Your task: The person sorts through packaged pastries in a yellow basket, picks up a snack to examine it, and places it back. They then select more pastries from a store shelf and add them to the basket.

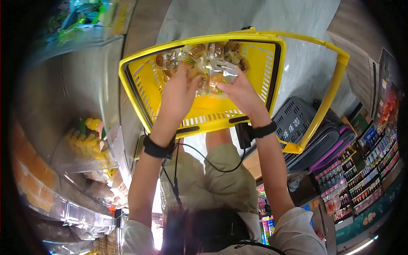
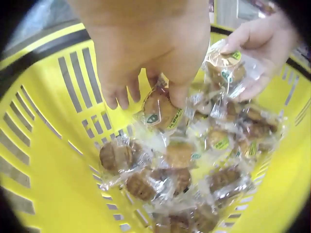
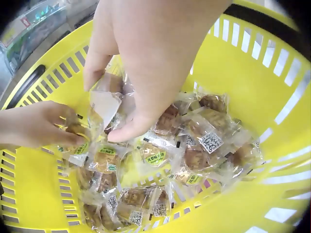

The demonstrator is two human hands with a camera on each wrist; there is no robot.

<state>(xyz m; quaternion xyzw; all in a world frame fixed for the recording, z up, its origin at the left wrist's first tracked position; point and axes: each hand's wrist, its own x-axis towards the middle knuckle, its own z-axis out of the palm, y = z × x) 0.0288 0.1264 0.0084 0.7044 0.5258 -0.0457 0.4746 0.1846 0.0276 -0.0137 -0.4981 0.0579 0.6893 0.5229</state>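
My left hand [image 1: 175,94] reaches into a yellow shopping basket [image 1: 212,103] and pinches a small mooncake in a clear wrapper [image 2: 159,108] between thumb and fingers. To its right, my right hand [image 1: 245,95] grips another wrapped mooncake [image 2: 227,69] with a green label, its thumb pressed on the film. Both hands are over a loose pile of wrapped mooncakes [image 3: 155,155], several showing green labels or square codes. In the right wrist view, the right hand hides part of the packet it holds.
The basket's yellow handle [image 1: 327,106] swings out to the right. Stacked dark grey baskets [image 1: 295,121] stand on the floor beside it. On the left are clear display bins [image 1: 85,63] with goods; shelves of small products [image 1: 365,170] line the right.
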